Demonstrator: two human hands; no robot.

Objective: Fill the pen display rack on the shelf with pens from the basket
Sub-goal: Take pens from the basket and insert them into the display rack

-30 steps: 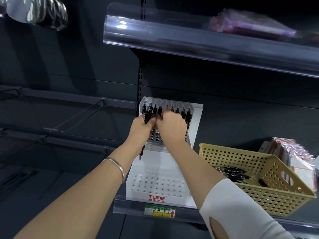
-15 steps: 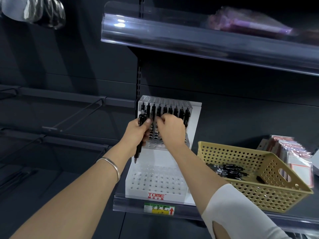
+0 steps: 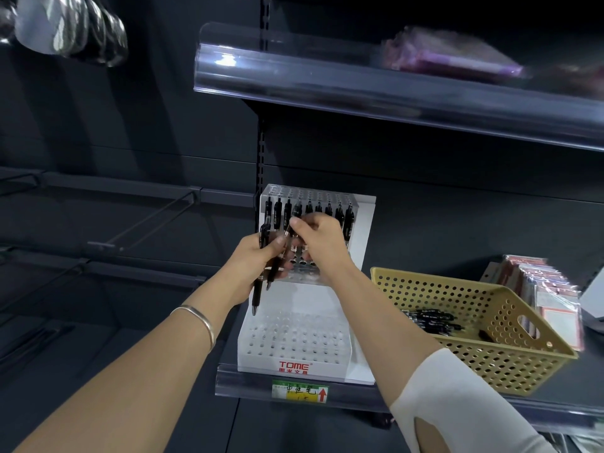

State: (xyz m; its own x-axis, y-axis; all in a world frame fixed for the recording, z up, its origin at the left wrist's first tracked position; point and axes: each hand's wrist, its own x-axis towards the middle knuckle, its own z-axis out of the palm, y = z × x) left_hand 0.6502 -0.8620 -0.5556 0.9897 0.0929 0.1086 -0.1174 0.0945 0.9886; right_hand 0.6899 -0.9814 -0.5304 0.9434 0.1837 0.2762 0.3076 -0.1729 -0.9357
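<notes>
Insertion step, seemingly: right hand [image 3: 322,243] pinches a slim black plastic pen [image 3: 295,211] (left hand [image 3: 258,266] grips spare black pens [image 3: 258,292]), whose tip next needs a free hole below the fingers in the white perforated plastic rack [image 3: 327,358].

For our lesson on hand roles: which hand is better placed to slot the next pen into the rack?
Probably right. The right hand pinches one pen at the rack; the left hand just grips spare pens.

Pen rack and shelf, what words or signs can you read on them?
"TOME" in red, on the front of the white pen rack.
Small red characters beneath it: too blurred to read.
"中性笔" handwritten, beside a red up arrow, on the shelf tag; the scribble below is unclear.
Print on the pens and packets: too small to read.
</notes>
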